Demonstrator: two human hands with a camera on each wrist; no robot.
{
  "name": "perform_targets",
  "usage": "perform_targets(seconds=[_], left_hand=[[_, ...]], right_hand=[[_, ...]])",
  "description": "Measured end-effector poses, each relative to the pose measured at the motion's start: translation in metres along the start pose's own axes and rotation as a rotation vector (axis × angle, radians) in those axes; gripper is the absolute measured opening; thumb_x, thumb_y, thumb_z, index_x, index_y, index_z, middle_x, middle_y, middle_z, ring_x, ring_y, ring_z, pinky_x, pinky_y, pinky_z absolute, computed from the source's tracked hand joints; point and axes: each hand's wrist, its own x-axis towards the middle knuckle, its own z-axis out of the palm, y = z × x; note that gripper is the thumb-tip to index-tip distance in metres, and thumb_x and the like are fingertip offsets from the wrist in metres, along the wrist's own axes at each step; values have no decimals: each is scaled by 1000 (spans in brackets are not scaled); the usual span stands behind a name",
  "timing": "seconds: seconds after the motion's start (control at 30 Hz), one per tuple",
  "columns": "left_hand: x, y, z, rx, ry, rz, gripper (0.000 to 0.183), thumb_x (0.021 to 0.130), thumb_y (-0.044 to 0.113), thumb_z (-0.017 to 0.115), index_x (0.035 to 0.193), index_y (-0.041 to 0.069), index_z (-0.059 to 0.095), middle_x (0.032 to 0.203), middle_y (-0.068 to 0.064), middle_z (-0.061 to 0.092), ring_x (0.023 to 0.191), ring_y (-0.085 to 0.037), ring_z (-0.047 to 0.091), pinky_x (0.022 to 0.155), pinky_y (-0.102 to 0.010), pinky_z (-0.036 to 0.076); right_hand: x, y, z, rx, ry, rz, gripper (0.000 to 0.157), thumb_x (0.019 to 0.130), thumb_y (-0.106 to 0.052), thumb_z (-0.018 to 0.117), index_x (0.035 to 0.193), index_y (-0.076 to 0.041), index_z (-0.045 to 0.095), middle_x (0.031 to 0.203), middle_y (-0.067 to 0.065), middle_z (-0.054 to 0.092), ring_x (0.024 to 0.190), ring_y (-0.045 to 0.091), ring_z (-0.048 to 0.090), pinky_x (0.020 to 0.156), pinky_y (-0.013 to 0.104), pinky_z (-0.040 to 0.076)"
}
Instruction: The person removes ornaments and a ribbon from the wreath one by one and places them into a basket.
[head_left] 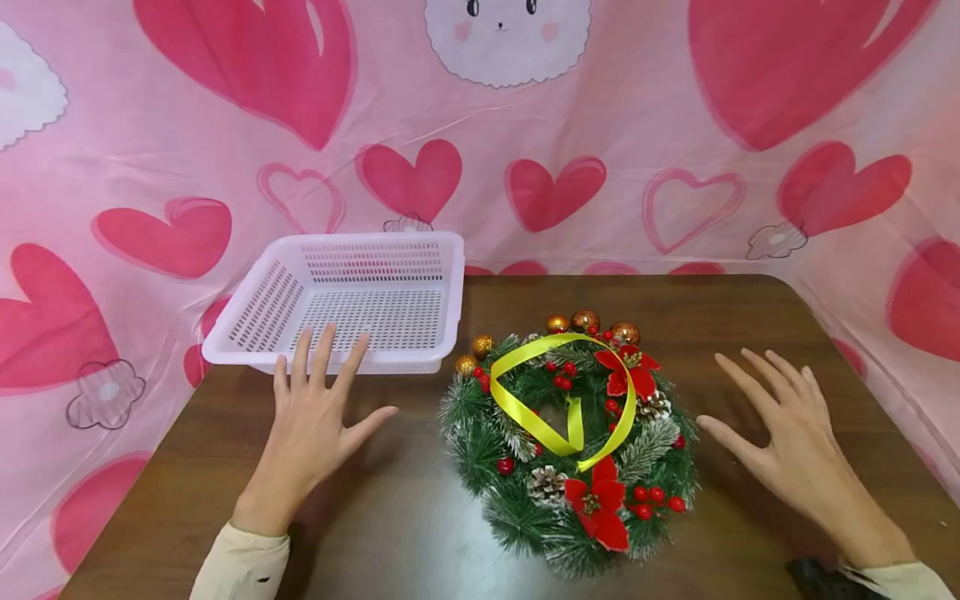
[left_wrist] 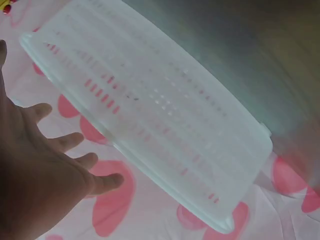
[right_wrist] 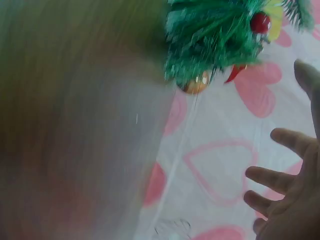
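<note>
A green wreath (head_left: 510, 517) lies on the brown table, decked with red poinsettias, red berries, pine cones and several golden baubles. Across its top a yellow ribbon (head_left: 525, 417) forms a loose loop. My left hand (head_left: 307, 425) hovers left of the wreath with fingers spread, its fingertips overlapping the basket's near side in the head view. To the wreath's right is my right hand (head_left: 795, 442), fingers straight and apart, thumb toward the greenery. Neither hand holds anything. In the right wrist view part of the wreath (right_wrist: 210, 45) shows beyond the right hand (right_wrist: 290, 195).
A white perforated plastic basket (head_left: 446, 333) stands at the table's back left, with no contents visible. Pink cloth (head_left: 480, 125) printed with hearts hangs behind and along both sides of the wooden table (head_left: 375, 525).
</note>
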Motion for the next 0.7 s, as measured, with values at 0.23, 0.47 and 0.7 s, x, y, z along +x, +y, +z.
perform_targets(seconds=[0.23, 0.47, 0.7], left_hand=[[6, 14, -2, -114, 36, 42, 83, 85, 61, 63, 152, 19, 40, 157, -23, 26, 144, -46, 22, 104, -72, 22], [9, 30, -7, -206, 29, 37, 77, 84, 39, 76, 149, 15, 43, 155, -24, 30, 143, -44, 24, 102, -70, 27], [8, 47, -9, -252, 26, 73, 69, 88, 36, 73, 148, 14, 45, 149, -23, 37, 137, -42, 33, 96, -64, 35]], right_hand=[[-7, -21, 4, 206, -172, 235, 69, 93, -30, 72, 152, -34, 37, 149, 12, 46, 135, 36, 42, 113, 47, 33], [-10, -31, 13, 351, -242, 215, 62, 96, -20, 68, 150, -27, 40, 136, 10, 58, 113, -1, 59, 89, 4, 41], [-12, -35, 15, 319, -288, 244, 62, 96, -27, 68, 151, -21, 39, 138, 12, 57, 119, 23, 57, 89, 2, 35]])
